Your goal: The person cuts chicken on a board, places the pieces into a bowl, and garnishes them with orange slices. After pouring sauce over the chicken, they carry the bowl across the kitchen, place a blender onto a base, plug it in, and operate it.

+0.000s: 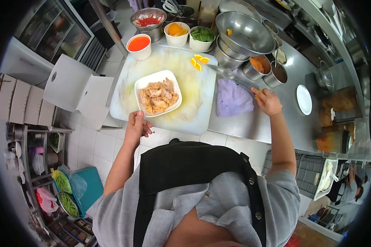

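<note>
Head view, right hand gripping knife, left hand at bowl rim, hold unclear, board extending rightward

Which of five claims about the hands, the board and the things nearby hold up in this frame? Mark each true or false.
1. The right hand grips a knife. True.
2. A white dish of meat pieces stands on the cutting board. True.
3. The left hand is holding up a ladle. False: it is at the dish's near rim, with no tool.
4. A purple cloth lies just right of the cutting board. True.
5. Orange wedges lie inside the dish. False: they lie on the cutting board, towards its far edge.
</note>
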The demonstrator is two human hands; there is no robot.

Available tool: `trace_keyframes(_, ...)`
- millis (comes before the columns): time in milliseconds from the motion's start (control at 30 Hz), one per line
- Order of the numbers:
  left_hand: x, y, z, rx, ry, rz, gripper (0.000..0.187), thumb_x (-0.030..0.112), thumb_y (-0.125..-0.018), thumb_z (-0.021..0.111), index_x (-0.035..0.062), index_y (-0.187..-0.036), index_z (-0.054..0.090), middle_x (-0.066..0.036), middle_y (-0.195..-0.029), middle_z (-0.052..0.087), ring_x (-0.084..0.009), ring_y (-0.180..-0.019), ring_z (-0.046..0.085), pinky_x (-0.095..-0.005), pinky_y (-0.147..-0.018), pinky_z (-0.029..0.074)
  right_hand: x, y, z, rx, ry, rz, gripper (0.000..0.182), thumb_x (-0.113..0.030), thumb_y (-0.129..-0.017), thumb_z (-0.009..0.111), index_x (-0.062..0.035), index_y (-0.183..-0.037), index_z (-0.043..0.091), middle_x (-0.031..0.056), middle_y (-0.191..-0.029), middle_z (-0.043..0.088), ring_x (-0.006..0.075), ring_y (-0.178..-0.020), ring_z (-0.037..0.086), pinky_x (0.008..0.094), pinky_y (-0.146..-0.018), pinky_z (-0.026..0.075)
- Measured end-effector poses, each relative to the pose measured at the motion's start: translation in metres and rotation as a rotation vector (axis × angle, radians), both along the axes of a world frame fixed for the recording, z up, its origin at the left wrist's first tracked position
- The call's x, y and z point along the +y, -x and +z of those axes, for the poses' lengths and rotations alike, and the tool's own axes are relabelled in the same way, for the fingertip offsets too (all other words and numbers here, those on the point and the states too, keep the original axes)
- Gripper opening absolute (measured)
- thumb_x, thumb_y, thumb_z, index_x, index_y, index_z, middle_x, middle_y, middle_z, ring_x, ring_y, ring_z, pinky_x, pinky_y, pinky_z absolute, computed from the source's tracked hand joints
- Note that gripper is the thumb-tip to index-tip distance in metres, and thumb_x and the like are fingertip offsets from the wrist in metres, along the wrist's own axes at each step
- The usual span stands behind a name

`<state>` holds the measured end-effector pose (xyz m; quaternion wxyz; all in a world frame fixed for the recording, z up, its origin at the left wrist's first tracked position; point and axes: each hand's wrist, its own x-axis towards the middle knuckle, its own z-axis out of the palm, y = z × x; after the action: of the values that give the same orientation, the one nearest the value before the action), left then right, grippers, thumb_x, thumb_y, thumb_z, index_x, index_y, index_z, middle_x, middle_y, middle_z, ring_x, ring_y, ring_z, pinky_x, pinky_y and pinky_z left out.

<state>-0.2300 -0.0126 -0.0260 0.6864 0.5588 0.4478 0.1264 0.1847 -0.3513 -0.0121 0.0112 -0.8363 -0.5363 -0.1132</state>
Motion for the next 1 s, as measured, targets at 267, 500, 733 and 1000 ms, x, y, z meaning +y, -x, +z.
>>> trace_keyframes(267, 0.026, -0.026, -0.005, -0.084, 0.064, -0.157, 0.039, 0.035, -0.102, 0.038, 0.0019, -0.124, 0.036, -0.011, -0.076, 0.061, -0.0143, -0.052, 0.057, -0.0254, -0.043, 0.044, 0.052, 0.037, -0.024, 0.088, -0.313, -0.121, 0.053, -0.028, -0.082, 0.071, -0.0228, -0.132, 0.057, 0.0125, -0.109, 0.058, 0.0313, -0.099, 0.057, 0.0417, -0.085, 0.047)
trace_keyframes(500, 0.029, -0.015, -0.005, -0.080, 0.008, -0.175, 0.032, 0.016, -0.100, 0.031, 0.0008, -0.128, 0.033, -0.013, -0.073, 0.059, -0.0145, -0.047, 0.053, -0.0273, -0.041, 0.043, 0.078, 0.097, -0.054, 0.450, -0.186, -0.346, 0.046, -0.017, -0.076, 0.067, -0.0090, -0.120, 0.062, 0.0162, -0.115, 0.060, 0.0335, -0.103, 0.059, 0.0389, -0.089, 0.048)
trace_keyframes(733, 0.051, 0.042, 0.020, 0.026, -0.147, -0.147, 0.035, 0.016, -0.099, 0.032, 0.0029, -0.132, 0.034, -0.009, -0.070, 0.058, -0.0114, -0.046, 0.050, -0.0251, -0.039, 0.041, 0.149, 0.116, 0.053, 0.886, -0.427, 0.009, 0.041, -0.007, -0.075, 0.055, -0.0039, -0.115, 0.061, 0.0172, -0.109, 0.060, 0.0329, -0.103, 0.059, 0.0363, -0.092, 0.047)
trace_keyframes(1000, 0.072, 0.093, 0.086, 0.028, -0.206, 0.058, 0.032, 0.022, -0.100, 0.034, 0.0022, -0.122, 0.045, -0.007, -0.067, 0.057, -0.0088, -0.045, 0.047, -0.0224, -0.038, 0.036, 0.367, 0.099, -0.010, 0.558, -0.255, 0.106, 0.048, 0.002, -0.079, 0.051, -0.0084, -0.125, 0.061, 0.0189, -0.120, 0.058, 0.0352, -0.111, 0.056, 0.0401, -0.097, 0.047)
